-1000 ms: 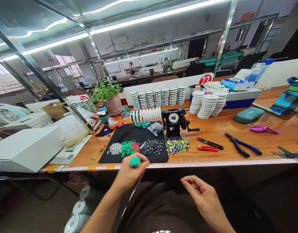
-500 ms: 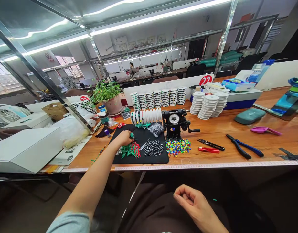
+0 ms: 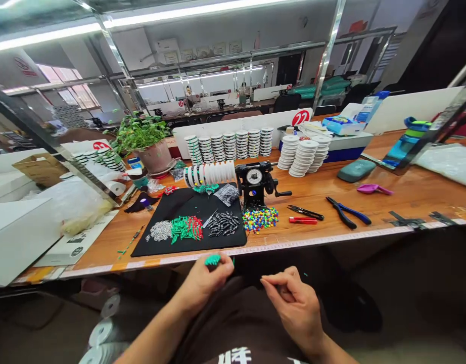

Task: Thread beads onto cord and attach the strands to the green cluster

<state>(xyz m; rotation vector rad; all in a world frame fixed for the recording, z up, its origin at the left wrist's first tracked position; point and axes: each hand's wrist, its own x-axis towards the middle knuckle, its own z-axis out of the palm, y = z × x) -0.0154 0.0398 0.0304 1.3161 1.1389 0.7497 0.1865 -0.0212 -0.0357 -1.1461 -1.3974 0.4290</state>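
Observation:
My left hand [image 3: 204,283] is closed around a bunch of thin green pieces [image 3: 212,260] in front of the table edge. Their ends stick up out of the fist; the exact kind is not clear. To its right, my right hand [image 3: 295,306] is raised over the lap, thumb and forefinger pinched together; anything between them is too small to make out. The hands are apart. Beyond them a black mat [image 3: 172,202] carries green and red tube-like pieces [image 3: 186,229], small silvery pieces [image 3: 161,231] and black pieces [image 3: 223,223].
A black hand-crank winder [image 3: 255,182] holds a row of white spools [image 3: 214,173]. Multicoloured beads [image 3: 261,219], tweezers [image 3: 306,212], a red tool [image 3: 303,220], pliers [image 3: 347,212] and a pink scoop [image 3: 374,189] lie rightward. Spool stacks [image 3: 302,156] and a potted plant [image 3: 145,146] stand behind.
My left hand has come back from the mat to in front of the table edge, bringing the green bunch. My right hand's fingertips have come to a pinch. The view has shifted right.

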